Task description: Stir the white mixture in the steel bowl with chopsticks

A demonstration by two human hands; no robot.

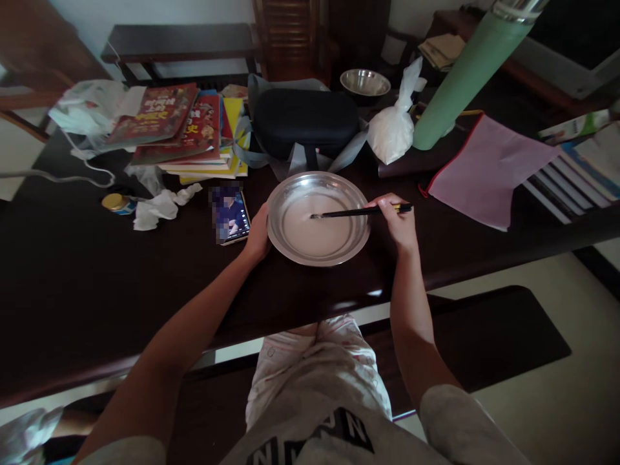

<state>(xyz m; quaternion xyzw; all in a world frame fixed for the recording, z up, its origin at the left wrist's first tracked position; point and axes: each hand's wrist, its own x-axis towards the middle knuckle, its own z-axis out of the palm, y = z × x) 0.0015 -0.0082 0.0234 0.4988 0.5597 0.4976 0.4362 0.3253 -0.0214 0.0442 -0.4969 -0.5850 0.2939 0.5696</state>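
A wide steel basin [279,242] with white liquid in it sits on the dark table [97,278] in front of me. My left hand [258,232] grips the basin's left rim. My right hand [398,223] is closed on a pair of dark chopsticks [356,211]. Their tips reach into the white liquid near the basin's middle.
A phone [232,214] with a lit screen lies left of the basin. Behind stand a black case [305,119], stacked books [194,129], a tied white bag [394,126], a small steel bowl [365,82] and a green flask [460,84]. A pink pouch [489,168] lies at right, crumpled tissue [159,206] at left.
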